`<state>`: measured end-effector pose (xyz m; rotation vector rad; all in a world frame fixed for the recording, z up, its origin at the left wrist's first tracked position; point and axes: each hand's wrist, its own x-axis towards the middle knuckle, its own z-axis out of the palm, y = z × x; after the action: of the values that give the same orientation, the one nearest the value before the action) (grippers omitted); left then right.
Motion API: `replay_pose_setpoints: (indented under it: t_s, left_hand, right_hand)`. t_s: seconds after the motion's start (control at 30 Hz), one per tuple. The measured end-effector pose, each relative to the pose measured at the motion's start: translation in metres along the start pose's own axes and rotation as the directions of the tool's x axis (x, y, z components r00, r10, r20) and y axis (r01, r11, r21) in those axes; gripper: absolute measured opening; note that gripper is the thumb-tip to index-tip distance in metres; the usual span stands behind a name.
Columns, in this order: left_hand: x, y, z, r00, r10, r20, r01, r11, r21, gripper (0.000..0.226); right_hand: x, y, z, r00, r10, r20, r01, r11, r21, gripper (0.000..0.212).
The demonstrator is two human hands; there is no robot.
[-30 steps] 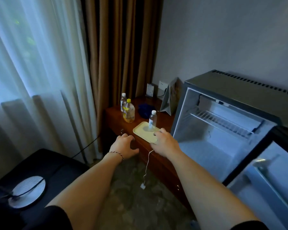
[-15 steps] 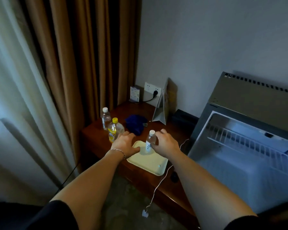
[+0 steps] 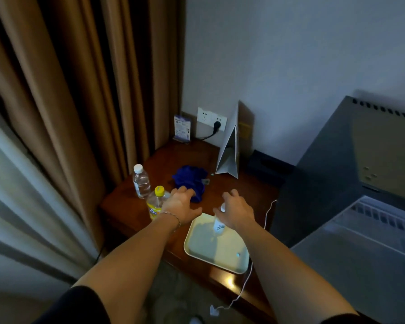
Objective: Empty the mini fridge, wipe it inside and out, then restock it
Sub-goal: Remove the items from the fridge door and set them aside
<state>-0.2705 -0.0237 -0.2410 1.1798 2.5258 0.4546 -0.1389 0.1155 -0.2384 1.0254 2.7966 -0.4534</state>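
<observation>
The wooden table [image 3: 126, 213] sits in the corner, brown curtains [image 3: 80, 90] closing off the left of the frame and the grey wall [image 3: 290, 54] behind. The mini fridge [image 3: 360, 183] fills the right side, its dark wall hard against the table's right end, so free tabletop is left only toward the curtains.

I count three bottles, all upright with caps toward the ceiling. The clear water bottle [image 3: 141, 181] stands left of centre, near the table's left edge. The yellow-capped bottle [image 3: 156, 202] is just below and right of it. The small bottle [image 3: 218, 224] stands on the pale tray [image 3: 211, 251], at the tray's far end. The tray's near edge lies close to the table's front edge.

There is one blue cloth [image 3: 189, 180], bunched at centre, and one folded card [image 3: 229, 150] behind it.

My left hand [image 3: 181, 204] reaches flat with fingers spread, fingertips on the cloth's near edge. My right hand [image 3: 236, 211] hangs over the small bottle's cap, fingers loosely spread; I cannot tell whether it touches.

One white cable [image 3: 246, 284] hangs over the front edge.
</observation>
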Motion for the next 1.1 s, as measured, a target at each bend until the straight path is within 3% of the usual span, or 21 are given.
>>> replay_pose_setpoints:
  t_s: [0.3, 0.67, 0.8, 1.1]
  left_hand:
    - [0.017, -0.004, 0.012, 0.999, -0.014, 0.037, 0.014, 1.0, -0.019, 0.057]
    - [-0.007, -0.004, 0.022, 0.998, 0.027, 0.065, -0.028, 1.0, 0.014, 0.059]
    - [-0.02, 0.021, 0.042, 0.992, 0.099, 0.082, -0.097, 0.995, -0.026, 0.056]
    - [-0.086, 0.131, 0.105, 0.923, 0.328, 0.203, -0.32, 0.945, -0.07, 0.055]
  right_hand:
    - [0.02, 0.001, 0.028, 0.996, 0.05, 0.075, -0.054, 0.997, 0.047, 0.037]
    - [-0.023, 0.005, 0.014, 0.997, 0.059, -0.059, -0.05, 0.989, 0.14, 0.023]
    - [-0.067, 0.022, 0.01, 0.982, 0.136, -0.133, -0.111, 0.978, 0.178, 0.02]
    - [-0.197, 0.108, 0.004, 0.918, 0.372, -0.14, -0.339, 0.916, 0.214, 0.025]
